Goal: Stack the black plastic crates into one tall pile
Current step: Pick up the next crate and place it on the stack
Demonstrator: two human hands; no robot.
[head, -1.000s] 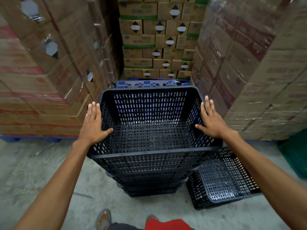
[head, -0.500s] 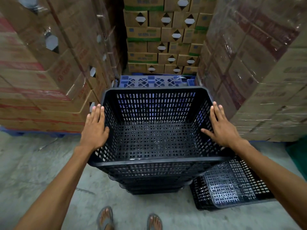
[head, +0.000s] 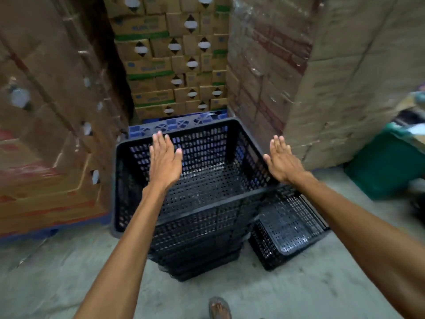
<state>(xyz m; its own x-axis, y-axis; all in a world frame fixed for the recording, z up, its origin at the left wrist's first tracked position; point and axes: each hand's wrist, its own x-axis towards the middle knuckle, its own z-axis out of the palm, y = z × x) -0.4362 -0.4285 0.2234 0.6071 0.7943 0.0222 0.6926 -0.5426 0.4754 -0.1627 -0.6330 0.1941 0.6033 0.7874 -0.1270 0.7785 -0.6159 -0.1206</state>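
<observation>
Concrete floor (head: 69,268) bears perforated black crates (head: 207,226) beneath flat hands.

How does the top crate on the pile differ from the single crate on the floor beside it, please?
The top crate sits nested on a pile of crates; the single crate rests alone on the concrete floor. The top crate has the left hand over it and the right hand at its rim; nothing touches the single crate. Both are black, perforated and empty.

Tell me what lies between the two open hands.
In the head view, between the left hand and the right hand lies only the open inside of the top crate: perforated floor, nothing in it.
</observation>
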